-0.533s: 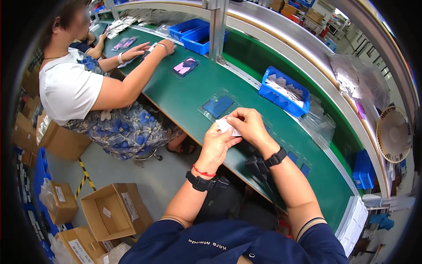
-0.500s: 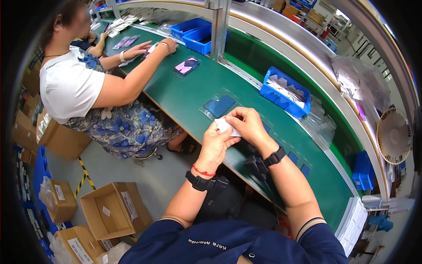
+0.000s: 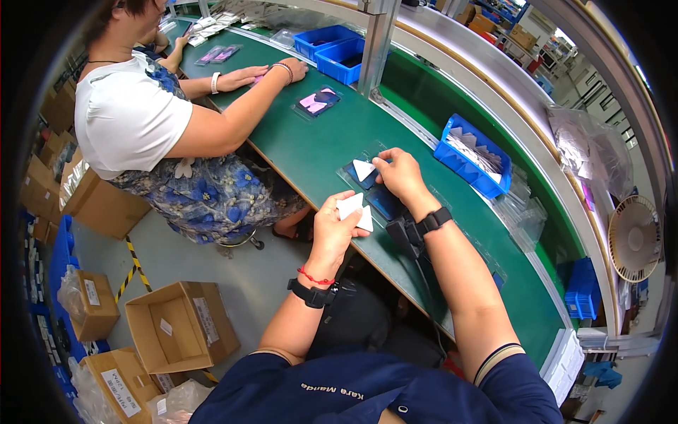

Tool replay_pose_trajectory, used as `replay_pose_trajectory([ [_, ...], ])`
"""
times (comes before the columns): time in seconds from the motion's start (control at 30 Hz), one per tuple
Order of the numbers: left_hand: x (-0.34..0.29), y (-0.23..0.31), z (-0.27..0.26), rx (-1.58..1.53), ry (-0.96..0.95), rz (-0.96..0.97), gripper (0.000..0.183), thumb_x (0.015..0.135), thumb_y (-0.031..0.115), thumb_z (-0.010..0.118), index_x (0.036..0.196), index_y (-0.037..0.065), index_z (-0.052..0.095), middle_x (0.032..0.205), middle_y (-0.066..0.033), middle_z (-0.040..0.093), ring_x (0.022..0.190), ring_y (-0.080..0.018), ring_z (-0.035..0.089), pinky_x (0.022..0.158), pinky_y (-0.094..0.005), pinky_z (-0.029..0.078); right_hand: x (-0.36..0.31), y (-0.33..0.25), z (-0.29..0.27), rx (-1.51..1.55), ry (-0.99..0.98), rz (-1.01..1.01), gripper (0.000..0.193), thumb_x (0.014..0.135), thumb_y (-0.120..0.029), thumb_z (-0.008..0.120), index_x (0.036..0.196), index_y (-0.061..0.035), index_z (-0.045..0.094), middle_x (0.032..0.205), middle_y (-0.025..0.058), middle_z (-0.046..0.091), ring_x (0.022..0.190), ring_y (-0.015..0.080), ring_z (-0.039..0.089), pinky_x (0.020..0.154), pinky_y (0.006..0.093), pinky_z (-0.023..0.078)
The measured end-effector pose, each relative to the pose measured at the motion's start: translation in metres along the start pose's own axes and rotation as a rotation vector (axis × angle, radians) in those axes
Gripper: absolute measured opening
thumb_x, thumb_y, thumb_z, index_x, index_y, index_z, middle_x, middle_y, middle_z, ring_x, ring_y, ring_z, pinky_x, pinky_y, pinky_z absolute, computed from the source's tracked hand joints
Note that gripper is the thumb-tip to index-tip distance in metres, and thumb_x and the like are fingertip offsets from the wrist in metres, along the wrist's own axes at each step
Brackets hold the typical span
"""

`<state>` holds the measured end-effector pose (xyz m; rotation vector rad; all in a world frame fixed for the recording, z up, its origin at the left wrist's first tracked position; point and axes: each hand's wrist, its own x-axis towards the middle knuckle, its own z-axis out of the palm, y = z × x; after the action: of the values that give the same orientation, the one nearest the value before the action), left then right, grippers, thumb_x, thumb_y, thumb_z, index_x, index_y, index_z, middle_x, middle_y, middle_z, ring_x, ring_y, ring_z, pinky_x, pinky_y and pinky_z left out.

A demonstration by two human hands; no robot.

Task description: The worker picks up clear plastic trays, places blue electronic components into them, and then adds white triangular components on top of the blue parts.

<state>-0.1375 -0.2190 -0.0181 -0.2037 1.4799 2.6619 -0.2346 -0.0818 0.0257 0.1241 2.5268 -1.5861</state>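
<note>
A few small white cards with pointed corners (image 3: 349, 206) are pinched in my left hand (image 3: 329, 230) near the table's front edge. Farther out, my right hand (image 3: 404, 178) has its thumb and fingertips on a single white triangular card (image 3: 363, 169). That card lies over a dark blue flat piece in a clear plastic sleeve, at the sleeve's far left part. Another dark blue flat piece (image 3: 384, 203) in clear plastic lies under and beside my right wrist, partly hidden.
A blue bin of white cards (image 3: 472, 157) stands beyond my right hand, clear sleeves (image 3: 521, 215) beside it. Two blue bins (image 3: 340, 59) stand by a metal post (image 3: 376, 53). A co-worker (image 3: 134, 106) sits left, near a pink and dark packet (image 3: 318, 101). Cartons (image 3: 182, 328) stand on the floor.
My hands have parted. The right has moved forward with one white card to the blue piece, while the left keeps the other cards. The view has shifted slightly.
</note>
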Motion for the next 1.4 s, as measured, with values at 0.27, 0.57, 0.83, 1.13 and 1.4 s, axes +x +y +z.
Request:
replay_pose_trajectory([
  [0.27, -0.001, -0.001, 0.005, -0.027, -0.056, 0.038, 0.033, 0.085, -0.002, 0.059, 0.116, -0.003, 0.048, 0.098, -0.0107, 0.061, 0.079, -0.014, 0.062, 0.056, -0.0251, 0.057, -0.036, 0.004, -0.011, 0.017, -0.332, -0.074, 0.02, 0.075, -0.019, 0.075, 0.071, -0.0026, 0.064, 0.063, 0.0015, 0.06, 0.056, 0.0069, 0.049, 0.049, 0.0238, 0.039],
  [0.57, -0.003, 0.0, 0.007, 0.024, -0.025, 0.025, 0.03, 0.084, -0.004, 0.059, 0.112, -0.002, 0.049, 0.097, -0.0117, 0.062, 0.076, -0.0151, 0.063, 0.055, -0.025, 0.057, -0.028, 0.02, -0.034, -0.144, -0.07, -0.075, 0.02, 0.076, -0.017, 0.073, 0.081, 0.001, 0.066, 0.065, 0.0029, 0.062, 0.055, 0.0112, 0.054, 0.053, 0.0266, 0.045],
  [0.83, -0.011, -0.002, 0.024, 0.107, -0.198, -0.002, 0.04, 0.082, -0.004, 0.061, 0.119, -0.002, 0.047, 0.097, -0.0081, 0.059, 0.081, -0.0123, 0.061, 0.06, -0.025, 0.057, -0.069, 0.017, -0.04, -0.005, -0.271, -0.17, 0.019, 0.077, -0.016, 0.069, 0.086, 0.0016, 0.068, 0.071, 0.0091, 0.065, 0.065, 0.0108, 0.058, 0.059, 0.0277, 0.047],
  [1.13, -0.015, -0.014, 0.029, 0.121, -0.185, -0.009, 0.039, 0.083, -0.005, 0.059, 0.119, -0.002, 0.047, 0.098, -0.0076, 0.058, 0.084, -0.0133, 0.061, 0.065, -0.0261, 0.057, -0.11, 0.046, -0.063, -0.943, 0.245, -0.622, 0.014, 0.077, -0.018, 0.069, 0.079, -0.004, 0.071, 0.07, 0.0115, 0.062, 0.069, 0.028, 0.058, 0.066, 0.0372, 0.047],
  [1.4, -0.03, -0.023, 0.063, 0.06, -0.272, -0.081, 0.034, 0.085, -0.004, 0.056, 0.118, -0.001, 0.047, 0.104, -0.0111, 0.058, 0.087, -0.0162, 0.062, 0.067, -0.0275, 0.059, -0.139, 0.059, -0.06, 0.072, 0.107, -0.089, 0.019, 0.075, -0.005, 0.073, 0.09, 0.0012, 0.063, 0.07, 0.0031, 0.062, 0.061, 0.0042, 0.054, 0.054, 0.0206, 0.044],
])
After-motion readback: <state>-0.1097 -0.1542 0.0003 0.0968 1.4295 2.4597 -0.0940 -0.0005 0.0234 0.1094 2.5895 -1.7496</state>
